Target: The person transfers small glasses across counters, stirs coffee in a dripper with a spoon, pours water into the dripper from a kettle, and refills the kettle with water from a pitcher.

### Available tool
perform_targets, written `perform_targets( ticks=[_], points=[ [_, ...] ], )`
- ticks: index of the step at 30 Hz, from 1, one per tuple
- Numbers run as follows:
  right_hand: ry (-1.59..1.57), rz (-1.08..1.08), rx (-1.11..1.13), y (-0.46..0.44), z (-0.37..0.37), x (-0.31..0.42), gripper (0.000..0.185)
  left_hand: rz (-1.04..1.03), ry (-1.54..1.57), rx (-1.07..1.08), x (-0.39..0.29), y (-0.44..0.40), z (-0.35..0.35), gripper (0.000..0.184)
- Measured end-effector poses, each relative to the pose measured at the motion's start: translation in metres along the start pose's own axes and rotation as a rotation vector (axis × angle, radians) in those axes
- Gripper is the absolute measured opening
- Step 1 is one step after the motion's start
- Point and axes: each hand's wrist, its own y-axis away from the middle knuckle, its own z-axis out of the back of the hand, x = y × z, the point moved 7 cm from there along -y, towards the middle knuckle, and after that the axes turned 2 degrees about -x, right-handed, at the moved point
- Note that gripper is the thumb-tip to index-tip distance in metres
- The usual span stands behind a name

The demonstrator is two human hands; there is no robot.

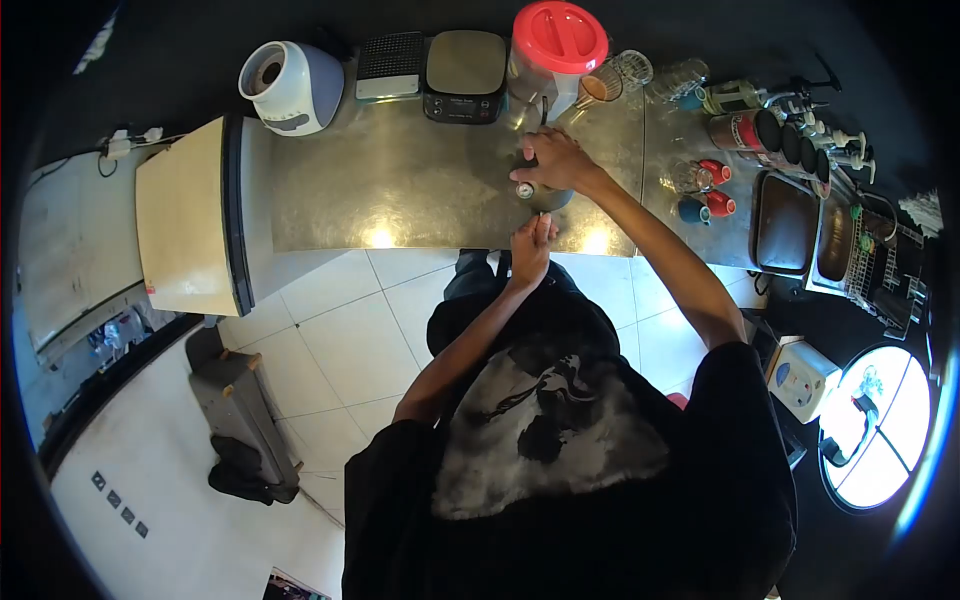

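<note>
My right hand (560, 160) is on top of a dark metal pot or kettle (554, 196), its fingers curled at the top; what they grip is too small to make out. A small round dial (524, 190) shows at the vessel's left side. My left hand (532, 250) is closed near the counter's front edge, just below the vessel, and anything inside it is hidden. Both hands are over the metal counter (400, 190).
A grinder-like appliance (292, 88), a black grille box (390, 66), a scale (465, 75) and a red-lidded container (558, 50) line the back. To the right are glasses (603, 84), cups (714, 172), pump bottles (740, 96) and a dark tray (785, 222).
</note>
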Motion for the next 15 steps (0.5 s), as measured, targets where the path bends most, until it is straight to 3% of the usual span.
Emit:
perform_targets(
  ticks=[6,8,9,11,12,14,15],
  points=[
    [0.100,0.036,-0.071,0.019,0.023,0.011,0.057,-0.066,-0.035,-0.041,-0.004,-0.009,-0.001,0.040],
    [0.031,0.154,0.183,0.019,0.023,0.015,0.070,-0.077,-0.042,-0.039,-0.002,-0.011,0.001,0.040],
    [0.028,0.156,0.178,0.021,0.026,0.017,0.070,-0.081,-0.047,-0.038,0.001,-0.010,0.000,0.040],
    [0.224,0.222,0.304,0.029,0.020,0.024,0.093,-0.096,-0.079,-0.060,0.006,-0.010,0.002,0.040],
    [0.226,0.221,0.297,0.027,0.013,0.016,0.093,-0.102,-0.080,-0.058,0.002,-0.010,0.001,0.040],
    [0.378,0.410,0.089,0.019,-0.012,0.008,0.110,-0.046,-0.111,-0.061,-0.006,-0.003,0.007,0.040],
    [0.400,0.445,0.122,0.013,-0.016,0.007,0.113,-0.064,-0.117,-0.088,0.005,-0.004,0.007,0.040]
  ],
)
